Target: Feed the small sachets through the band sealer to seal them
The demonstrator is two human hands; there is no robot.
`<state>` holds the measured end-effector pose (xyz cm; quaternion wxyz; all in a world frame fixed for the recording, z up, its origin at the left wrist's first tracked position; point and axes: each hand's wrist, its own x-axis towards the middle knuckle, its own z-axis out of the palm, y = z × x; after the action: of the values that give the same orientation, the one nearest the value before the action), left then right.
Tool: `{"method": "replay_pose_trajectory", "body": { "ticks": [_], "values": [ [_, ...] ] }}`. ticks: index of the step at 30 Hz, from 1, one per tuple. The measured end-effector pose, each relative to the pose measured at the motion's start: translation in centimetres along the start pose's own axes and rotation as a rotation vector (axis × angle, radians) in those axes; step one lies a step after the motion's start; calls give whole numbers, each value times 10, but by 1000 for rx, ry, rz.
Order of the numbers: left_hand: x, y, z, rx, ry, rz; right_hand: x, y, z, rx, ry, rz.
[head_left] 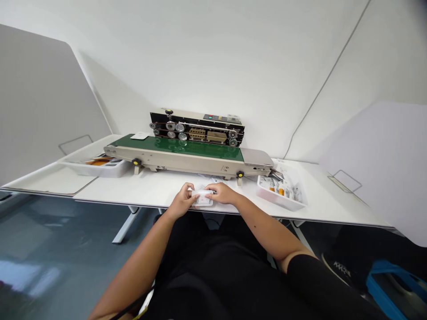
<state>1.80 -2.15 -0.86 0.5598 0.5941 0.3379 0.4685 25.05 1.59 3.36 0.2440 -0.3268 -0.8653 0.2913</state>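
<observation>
The left hand (182, 201) and right hand (223, 193) pinch a small white packet (202, 194) between their fingers (209, 187) from opposite sides, steadying it over the bench (133, 189), with a white tray (273, 198) within reach at two o'clock.

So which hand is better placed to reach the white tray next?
Probably the right hand: it is nearer the white tray, while the left hand is farther off. Both are on the white packet.

The small white printed packet (202, 198) between the left hand (182, 201) and right hand (223, 193) is partly hidden by fingers, its print unreadable. The small orange-and-white packets (281, 189) in the white plastic tray (275, 199) are too small to identify. The blue plastic crate (393, 289) is cut off by the lower right edge.
</observation>
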Motion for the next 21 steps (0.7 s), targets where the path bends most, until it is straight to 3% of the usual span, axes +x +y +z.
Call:
{"method": "replay_pose_trajectory", "body": {
  "ticks": [4,6,8,11,13,15,17,21],
  "values": [
    [-1,-1,0,23,26,65,14,-12,-34,6,-129,18],
    [-1,-1,-1,46,48,113,20,-9,-61,143,-69,74],
    [-2,-1,-2,67,42,138,27,-1,-94,321,139,121],
    [-3,-1,-3,85,16,137,37,16,-144,540,632,98],
    [-3,-2,-4,80,8,143,41,28,-169,605,947,116],
    [-2,-4,-4,69,2,154,42,40,-184,595,1153,238],
    [-1,-6,-4,61,-1,162,41,48,-189,569,1194,416],
    [-1,-8,-5,69,-6,168,46,56,-183,569,1081,602]
  ]
}}
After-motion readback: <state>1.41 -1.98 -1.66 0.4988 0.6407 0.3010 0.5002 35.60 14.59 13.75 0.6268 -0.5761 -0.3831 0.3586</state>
